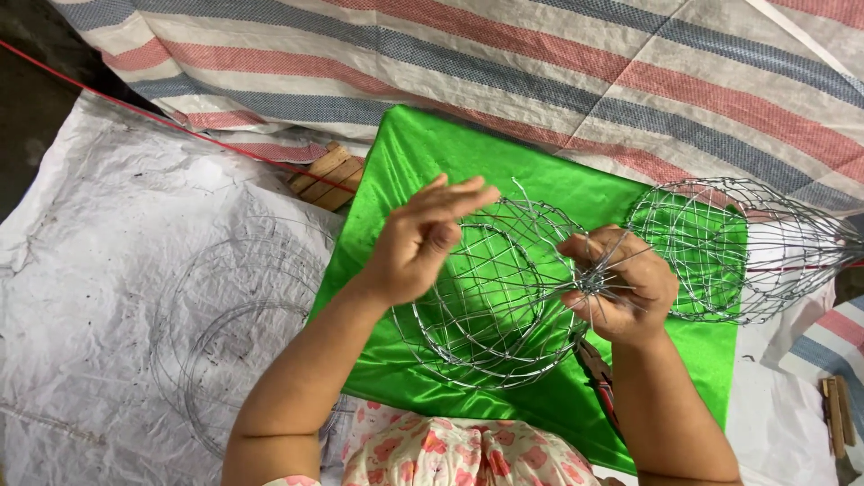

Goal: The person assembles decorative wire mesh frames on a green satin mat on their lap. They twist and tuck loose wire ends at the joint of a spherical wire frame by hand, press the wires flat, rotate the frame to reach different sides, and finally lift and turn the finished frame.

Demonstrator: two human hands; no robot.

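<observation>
A round wire basket frame (490,292) made of thin silver wire hangs above a bright green cloth (432,153). My right hand (621,283) pinches the hub where the wire spokes meet. My left hand (423,238) is raised at the frame's left rim, fingers stretched out and thumb bent against the wires. A second, finished wire basket (733,247) lies on its side at the right edge of the green cloth. Red-handled pliers (601,373) lie on the cloth under my right wrist.
Coils of loose wire (225,333) rest on a white plastic sheet (108,225) at the left. A striped red, blue and white tarp (540,63) covers the back. Small wooden blocks (324,175) sit behind the cloth, with more wooden blocks (837,409) at far right.
</observation>
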